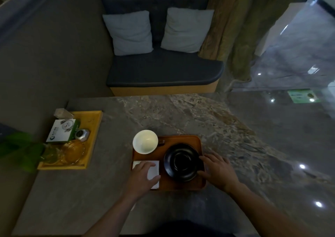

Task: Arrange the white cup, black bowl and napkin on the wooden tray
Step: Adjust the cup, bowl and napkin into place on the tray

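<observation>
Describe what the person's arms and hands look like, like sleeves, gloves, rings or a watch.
Both arms are bare along all that shows, with no sleeves in view. The left hand and right hand are ungloved. No ring, watch or bracelet can be made out on either one, though the light is dim. At the bottom edge, dark clothing shows between the arms.

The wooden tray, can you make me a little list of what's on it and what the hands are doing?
tray: on the stone table
cup: white, far left corner
bowl: black, right side
napkin: white, near left corner
left hand: flat on napkin
right hand: fingers at bowl's right edge
</observation>
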The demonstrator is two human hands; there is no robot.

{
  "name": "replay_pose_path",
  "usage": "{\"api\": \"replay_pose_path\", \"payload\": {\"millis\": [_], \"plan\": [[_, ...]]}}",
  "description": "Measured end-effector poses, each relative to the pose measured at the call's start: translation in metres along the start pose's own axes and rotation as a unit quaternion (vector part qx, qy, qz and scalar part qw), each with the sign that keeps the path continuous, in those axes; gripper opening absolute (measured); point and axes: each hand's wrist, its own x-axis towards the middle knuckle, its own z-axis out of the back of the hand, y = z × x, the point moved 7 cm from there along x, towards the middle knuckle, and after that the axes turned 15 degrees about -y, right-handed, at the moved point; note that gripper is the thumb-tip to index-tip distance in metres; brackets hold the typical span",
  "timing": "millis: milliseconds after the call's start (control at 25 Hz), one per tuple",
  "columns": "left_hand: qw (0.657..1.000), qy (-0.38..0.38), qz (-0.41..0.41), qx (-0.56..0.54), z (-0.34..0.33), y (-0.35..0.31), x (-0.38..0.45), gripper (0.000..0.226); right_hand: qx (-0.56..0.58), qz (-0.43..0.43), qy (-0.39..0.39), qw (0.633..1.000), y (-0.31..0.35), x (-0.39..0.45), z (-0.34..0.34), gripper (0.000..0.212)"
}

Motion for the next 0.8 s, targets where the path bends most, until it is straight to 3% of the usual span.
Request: {"api": "replay_pose_path", "payload": {"millis": [280, 800], "plan": [[0.998, 0.031, -0.007, 0.057, -0.014, -0.021, -0.003, 0.062, 0.007, 0.030, 0.027, 0.999, -0.008, -0.002, -0.005, 0.081], [0.992, 0.058, -0.058, 0.091, -0.047, -0.017, 0.008, 0.097, 0.007, -0.018, 0.049, 0.999, -0.003, -0.006, -0.047, 0.111]]}}
